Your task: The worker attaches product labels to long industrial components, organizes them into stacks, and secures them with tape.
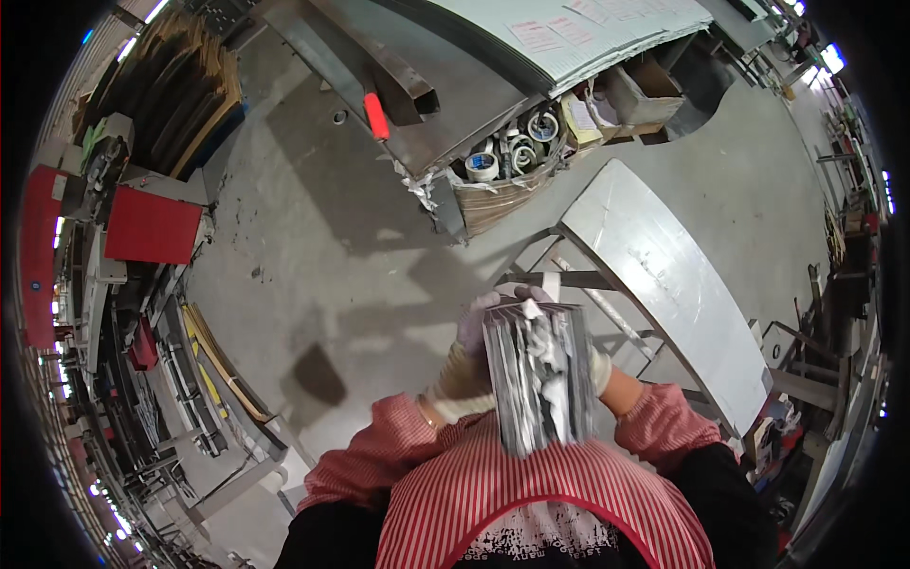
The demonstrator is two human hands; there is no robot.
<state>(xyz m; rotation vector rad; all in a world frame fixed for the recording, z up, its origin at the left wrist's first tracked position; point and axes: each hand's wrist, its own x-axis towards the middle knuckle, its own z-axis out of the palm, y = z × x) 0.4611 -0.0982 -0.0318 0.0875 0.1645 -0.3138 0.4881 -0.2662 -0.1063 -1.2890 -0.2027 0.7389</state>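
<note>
Stack: a grey, block-shaped stack of thin, flat, metal-looking pieces (500, 389) is sitting up in front of the chest, over a red-and-white striped apron (445, 503). It is looking blurry.
Long way: its long side is running from the far end, by the fingers, to the near end, by the apron. It is leaning only a tiny bit. The thin edges are lying side by side and showing to the camera.
Left grip: the left grip (472, 325), in a pale glove, is clamping on the stack's left side near the far end.
Right grip: the right grip (599, 369), in a pale glove, is clamping on the right side. Its fingertips are mostly hiding behind the stack.
Bench: a shiny grey, smooth-topped bench (664, 275) is standing to the right, beyond the right grip.
Box: a brown cardboard box (498, 206) is holding tape rolls (482, 169), farther away.
</note>
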